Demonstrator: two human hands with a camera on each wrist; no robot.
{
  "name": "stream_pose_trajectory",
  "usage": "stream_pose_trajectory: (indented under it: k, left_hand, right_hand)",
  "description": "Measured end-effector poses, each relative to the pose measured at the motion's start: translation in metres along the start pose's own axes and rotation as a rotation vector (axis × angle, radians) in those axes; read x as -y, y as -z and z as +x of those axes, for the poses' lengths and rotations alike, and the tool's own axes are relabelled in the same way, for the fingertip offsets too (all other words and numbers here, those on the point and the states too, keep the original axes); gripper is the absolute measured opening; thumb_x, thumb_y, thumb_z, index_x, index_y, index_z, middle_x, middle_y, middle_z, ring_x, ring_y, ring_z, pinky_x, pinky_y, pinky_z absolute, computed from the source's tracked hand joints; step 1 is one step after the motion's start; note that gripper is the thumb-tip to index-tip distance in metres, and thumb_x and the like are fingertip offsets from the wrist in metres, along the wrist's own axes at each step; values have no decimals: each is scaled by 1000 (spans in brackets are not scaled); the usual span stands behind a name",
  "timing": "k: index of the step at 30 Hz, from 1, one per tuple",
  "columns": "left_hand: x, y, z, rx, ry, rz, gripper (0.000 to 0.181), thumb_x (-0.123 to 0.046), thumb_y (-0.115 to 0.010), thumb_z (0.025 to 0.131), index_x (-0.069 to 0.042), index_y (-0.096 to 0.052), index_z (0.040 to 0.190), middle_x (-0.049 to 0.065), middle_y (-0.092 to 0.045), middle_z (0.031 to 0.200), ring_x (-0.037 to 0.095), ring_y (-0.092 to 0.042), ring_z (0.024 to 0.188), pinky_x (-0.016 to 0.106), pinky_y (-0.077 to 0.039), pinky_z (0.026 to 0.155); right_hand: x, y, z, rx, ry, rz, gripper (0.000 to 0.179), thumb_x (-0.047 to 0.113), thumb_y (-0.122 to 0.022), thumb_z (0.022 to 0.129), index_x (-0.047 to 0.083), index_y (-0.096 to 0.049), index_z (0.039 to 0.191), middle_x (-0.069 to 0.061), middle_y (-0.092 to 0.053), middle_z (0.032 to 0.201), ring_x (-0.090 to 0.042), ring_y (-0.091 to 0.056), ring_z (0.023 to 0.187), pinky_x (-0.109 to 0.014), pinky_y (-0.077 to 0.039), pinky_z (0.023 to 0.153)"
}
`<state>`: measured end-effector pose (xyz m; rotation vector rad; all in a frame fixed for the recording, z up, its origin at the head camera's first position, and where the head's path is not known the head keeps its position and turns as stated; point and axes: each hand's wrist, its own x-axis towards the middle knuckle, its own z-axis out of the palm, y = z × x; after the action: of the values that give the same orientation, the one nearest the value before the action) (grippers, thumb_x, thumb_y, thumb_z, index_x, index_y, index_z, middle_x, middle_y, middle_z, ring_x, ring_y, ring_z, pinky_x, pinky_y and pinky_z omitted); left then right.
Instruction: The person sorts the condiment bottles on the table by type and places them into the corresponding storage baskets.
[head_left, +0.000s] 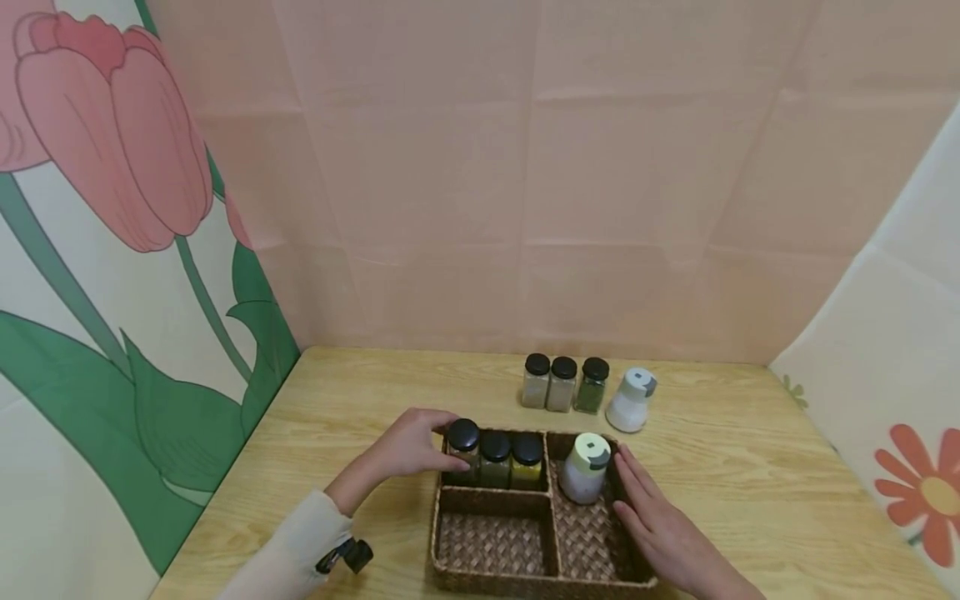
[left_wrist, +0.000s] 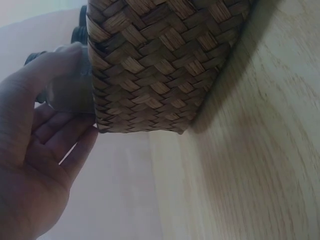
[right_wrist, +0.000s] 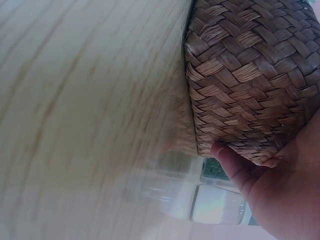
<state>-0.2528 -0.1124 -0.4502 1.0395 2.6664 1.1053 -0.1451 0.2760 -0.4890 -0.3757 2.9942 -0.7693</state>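
Note:
A brown woven basket (head_left: 517,581) with three compartments stands on the table. Its back left compartment holds three black-lidded spice jars: a left one (head_left: 463,446), a middle one (head_left: 495,460) and a yellow-filled one (head_left: 527,462). My left hand (head_left: 408,442) grips the left jar between thumb and fingers at the basket's corner; the left wrist view shows this jar (left_wrist: 72,92) above the rim. In the right compartment stands a white shaker (head_left: 585,471) with a pale green top. My right hand (head_left: 660,525) rests with extended fingers along the basket's right side.
Behind the basket, two pale-filled jars (head_left: 536,383) and a green-filled jar (head_left: 592,387) stand in a row. Right of them is another white shaker (head_left: 632,402). A pink cloth (head_left: 465,183) hangs along the back edge of the wooden table (head_left: 360,392).

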Motion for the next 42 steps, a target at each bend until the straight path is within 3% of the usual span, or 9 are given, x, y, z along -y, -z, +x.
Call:
stream_pose_trajectory:
  k: [11, 21, 30, 34, 37, 42]
  left_hand:
    - [4, -5, 0, 12, -6, -32, 44, -40, -86, 81, -25, -72, 119, -15, -72, 105, 9, -67, 99, 46, -56, 91]
    - [11, -13, -2, -4, -34, -68, 44, -35, -87, 81, -26, -71, 121, -16, -71, 110, 8, -67, 103, 46, -55, 94]
    - [13, -16, -2, -33, -45, -22, 48, -35, -88, 79, -26, -71, 123, -15, -68, 113, 6, -62, 106, 45, -54, 95]
    - [18, -19, -1, -64, -86, 44, 53, -38, -89, 78, -21, -71, 125, -13, -66, 111, 9, -56, 103, 44, -53, 90]
    - [22, -21, 1, -90, -111, 97, 56, -40, -89, 77, -18, -71, 125, -11, -68, 113, 12, -56, 109, 46, -45, 104]
    - [28, -23, 2, -92, -105, 138, 58, -43, -90, 75, -18, -72, 125, -11, -69, 114, 12, -56, 117, 48, -22, 123]
  right_hand:
    - [-1, 0, 0, -19, 27, -11, 63, 35, -40, 111, 8, -18, 163, -15, -13, 169, -40, -29, 148, -57, -36, 111]
    - [0, -1, -2, -30, 26, -10, 63, 37, -39, 111, 10, -17, 163, -11, -11, 170, -39, -28, 147, -56, -35, 111]
    - [0, 0, -1, -20, 20, -9, 63, 38, -38, 111, 10, -17, 163, -12, -12, 170, -38, -27, 148, -56, -36, 111]
    - [0, 0, 0, -13, 14, -3, 63, 38, -38, 111, 10, -16, 163, -11, -10, 170, -38, -27, 148, -57, -36, 111]
    - [-1, 0, 1, -12, 12, -6, 63, 38, -38, 111, 10, -16, 163, -11, -10, 170, -38, -26, 148, -57, -35, 111]
    - [-2, -2, 2, -7, 2, -12, 63, 37, -39, 110, 10, -17, 163, -13, -12, 170, -38, -26, 148, -56, -34, 112]
